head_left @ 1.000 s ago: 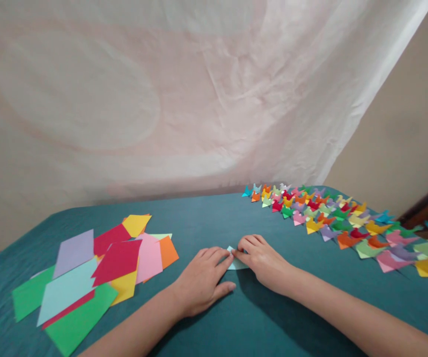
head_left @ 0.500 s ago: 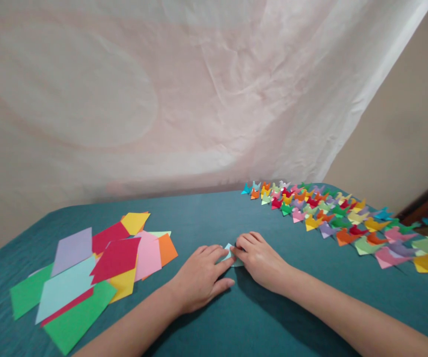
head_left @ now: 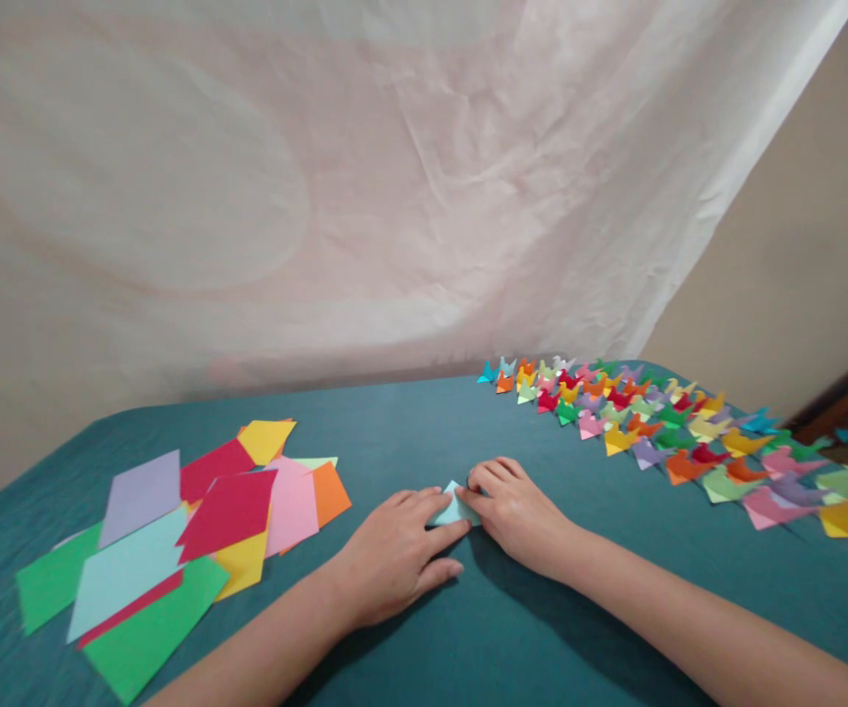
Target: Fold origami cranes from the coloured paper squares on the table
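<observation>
A small folded piece of light blue paper lies on the table between my hands, its pointed top facing away from me. My left hand rests flat with fingers stretched out and thumb apart. Its index fingertip touches the paper's near edge, and other fingertips lie on the left side. Curled fingers of my right hand close on the paper's right side, with the fingertips partly covering it. Which layers they grip is hidden.
Loose coloured paper sheets overlap on the left of the teal-covered table. Rows of small folded paper birds stand along the right side. A pale cloth hangs behind the table.
My left index finger has slid slightly to the right along the paper's near edge. More of the light blue paper shows between my hands. My right hand has barely moved.
</observation>
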### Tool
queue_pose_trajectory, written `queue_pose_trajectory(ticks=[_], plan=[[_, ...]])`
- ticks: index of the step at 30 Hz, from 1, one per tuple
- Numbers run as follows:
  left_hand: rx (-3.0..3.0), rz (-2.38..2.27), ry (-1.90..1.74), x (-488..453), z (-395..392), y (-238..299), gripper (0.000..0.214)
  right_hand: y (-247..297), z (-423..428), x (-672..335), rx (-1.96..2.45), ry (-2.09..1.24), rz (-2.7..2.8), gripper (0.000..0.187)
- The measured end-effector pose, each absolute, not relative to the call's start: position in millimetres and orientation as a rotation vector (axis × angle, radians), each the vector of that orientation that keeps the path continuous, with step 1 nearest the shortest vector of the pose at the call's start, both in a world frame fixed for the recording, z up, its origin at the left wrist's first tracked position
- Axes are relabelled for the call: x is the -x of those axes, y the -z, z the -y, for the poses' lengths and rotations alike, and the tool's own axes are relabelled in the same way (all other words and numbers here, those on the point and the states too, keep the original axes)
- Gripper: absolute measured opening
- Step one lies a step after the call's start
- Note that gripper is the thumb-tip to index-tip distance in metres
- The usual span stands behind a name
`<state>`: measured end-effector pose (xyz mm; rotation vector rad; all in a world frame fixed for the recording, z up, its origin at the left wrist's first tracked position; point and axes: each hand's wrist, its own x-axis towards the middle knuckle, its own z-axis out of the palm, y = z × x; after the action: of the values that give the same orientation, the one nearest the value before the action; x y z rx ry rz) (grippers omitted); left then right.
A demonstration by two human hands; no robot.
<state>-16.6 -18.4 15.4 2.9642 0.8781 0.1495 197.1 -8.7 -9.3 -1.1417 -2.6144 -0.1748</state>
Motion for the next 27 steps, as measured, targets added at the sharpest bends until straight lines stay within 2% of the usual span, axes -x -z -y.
queue_pose_trajectory(ticks=[27], plan=[[-2.921, -1.004, -0.214, 17.7, 26.3, -31.9, 0.035, 9.1, 9.2, -198.4, 1.135, 0.169, 2.622, 0.028]])
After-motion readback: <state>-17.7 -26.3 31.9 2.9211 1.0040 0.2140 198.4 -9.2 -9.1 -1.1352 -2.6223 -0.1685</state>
